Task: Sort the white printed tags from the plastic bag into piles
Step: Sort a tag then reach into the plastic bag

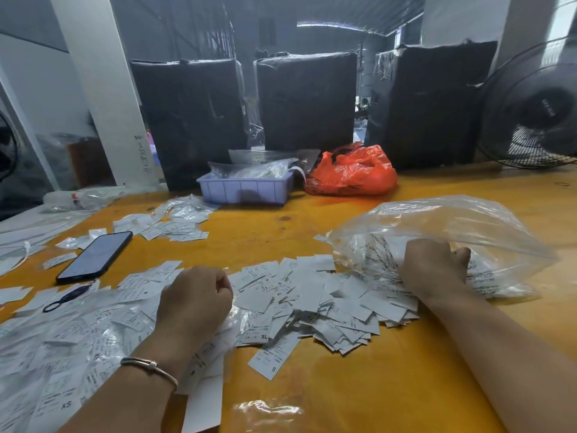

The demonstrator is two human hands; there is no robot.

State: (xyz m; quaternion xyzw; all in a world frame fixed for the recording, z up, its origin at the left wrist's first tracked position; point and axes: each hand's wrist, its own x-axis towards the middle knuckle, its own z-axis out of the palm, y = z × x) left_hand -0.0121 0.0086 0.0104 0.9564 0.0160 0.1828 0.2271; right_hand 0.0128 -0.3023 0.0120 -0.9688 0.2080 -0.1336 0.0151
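A clear plastic bag (452, 226) lies on the yellow table (390, 385) at the right, its mouth facing left, with white printed tags inside. My right hand (434, 264) is at the bag's mouth, fingers curled into the tags there. A wide heap of white tags (315, 298) spills from the bag toward the middle. My left hand (195, 296) rests on the tags with fingers curled under; what it holds is hidden. More tags under clear film (62, 348) spread across the near left. A smaller pile of tags (175, 223) lies farther back.
A black phone (95, 257) lies at the left, a black cord loop (64, 300) beside it. A lilac tray (246, 189) holding clear bags and a red plastic bag (352, 171) stand at the back. Three black wrapped blocks (306, 101) wall the far edge. A fan (537, 107) stands right.
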